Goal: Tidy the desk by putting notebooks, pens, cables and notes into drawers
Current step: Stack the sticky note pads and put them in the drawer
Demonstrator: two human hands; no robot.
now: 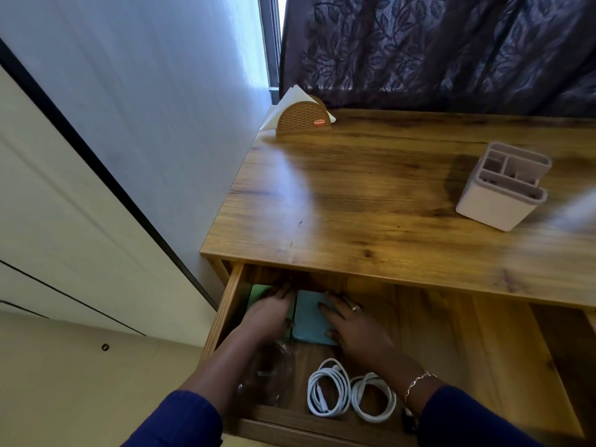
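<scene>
The wooden drawer [483, 366] under the desk top stands pulled out. Inside at its far left lie a green notebook [258, 293] and a blue notebook [311, 321] side by side. My left hand [271, 312] rests flat on the green one with fingers straight. My right hand [351, 327] lies flat on the blue one. Two coiled white cables [329, 390] [372, 396] sit at the drawer's near edge. A clear plastic item [274, 375] lies left of them, partly under my left forearm.
On the desk top [371, 204] stand a white empty pen organiser [504, 185] at the right and a brown napkin holder [303, 119] with white napkins at the far left corner. A wall lies to the left, a dark curtain behind.
</scene>
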